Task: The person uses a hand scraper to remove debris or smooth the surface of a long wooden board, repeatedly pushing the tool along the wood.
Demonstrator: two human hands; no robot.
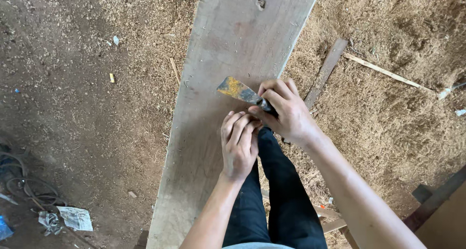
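A long pale wooden plank (213, 50) runs from the bottom of the view to the top. My right hand (286, 110) grips the dark handle of a putty knife (238, 90), whose flat blade is smeared with yellow filler and lies over the plank. My left hand (239, 144) rests on the plank's right edge just below the tool. Its fingers are curled and its fingertips meet the right hand's fingers near the handle. I cannot tell whether it holds anything. My dark trouser legs (276, 200) show beside the plank.
Sawdust covers the ground on the right, with a dark wood strip (326, 71) and a thin pale stick (383, 71) lying in it. Bare dirt lies left, with crumpled paper (75, 218) and cables (24, 181). Wooden offcuts (332, 220) and a board (444, 210) sit at bottom right.
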